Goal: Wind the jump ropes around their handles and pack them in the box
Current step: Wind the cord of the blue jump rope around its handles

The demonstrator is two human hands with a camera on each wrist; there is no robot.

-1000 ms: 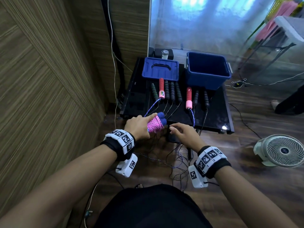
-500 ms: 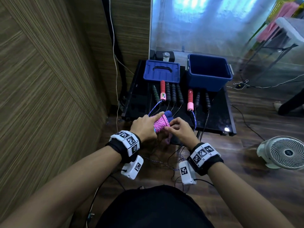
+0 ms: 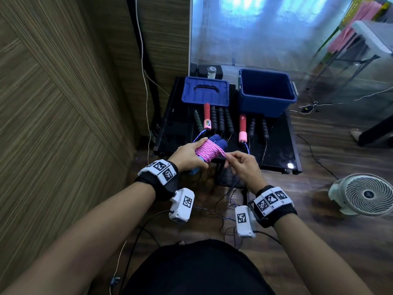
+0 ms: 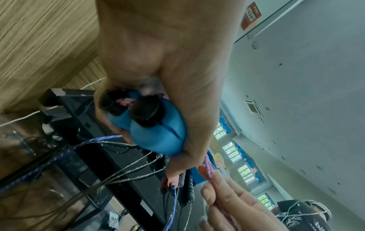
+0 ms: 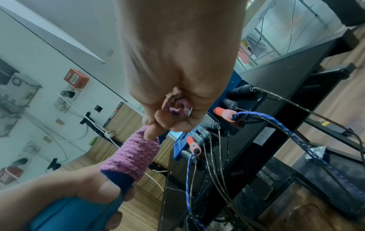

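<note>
My left hand (image 3: 188,155) grips two blue handles (image 3: 219,142) held side by side, with a pink rope (image 3: 207,153) wound tightly round them. In the left wrist view the handles' black end caps (image 4: 146,111) face the camera. My right hand (image 3: 240,165) pinches the free end of the pink rope (image 5: 177,106) just right of the coil (image 5: 132,156). The open blue box (image 3: 266,92) stands at the back right of the black table (image 3: 276,150). Several other rope handles, red-pink (image 3: 242,128), black (image 3: 221,122) and green (image 3: 197,122), lie in a row before it.
The blue lid (image 3: 205,94) lies at the table's back left. Ropes and cables hang off the table's front edge onto the wooden floor (image 3: 223,201). A white fan (image 3: 365,193) sits on the floor at right. A wood-panelled wall (image 3: 63,103) runs along the left.
My right hand came in from the right, where it hovered with nothing in it, and took hold of the pink rope's end. The coil in my left hand rose slightly.
</note>
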